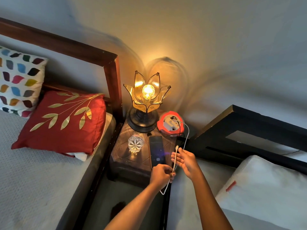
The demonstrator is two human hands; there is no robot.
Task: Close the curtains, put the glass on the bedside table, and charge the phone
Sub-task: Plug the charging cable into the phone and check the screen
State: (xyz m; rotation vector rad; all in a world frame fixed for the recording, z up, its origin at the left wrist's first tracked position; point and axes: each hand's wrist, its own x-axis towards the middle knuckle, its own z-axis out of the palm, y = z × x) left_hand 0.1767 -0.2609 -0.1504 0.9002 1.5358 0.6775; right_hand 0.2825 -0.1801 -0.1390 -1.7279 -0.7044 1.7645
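Note:
A dark phone (156, 151) lies face up on the brown bedside table (123, 156), its screen faintly lit. A cut-crystal glass (135, 144) stands upright just left of the phone. A white charging cable (186, 135) runs from a white adapter (169, 124) in a red extension socket (171, 124) down to my hands. My left hand (162, 174) pinches the cable at the phone's near end. The cable's plug tip (176, 148) points up beside my right hand (186, 161), whose fingers are spread apart behind the cable.
A lit petal-shaped lamp (147, 97) stands at the back of the table. A bed with a red leaf cushion (64, 122) and a patterned pillow (18, 80) lies left. A second bed with a dark headboard (249, 128) and white pillow (265, 188) lies right.

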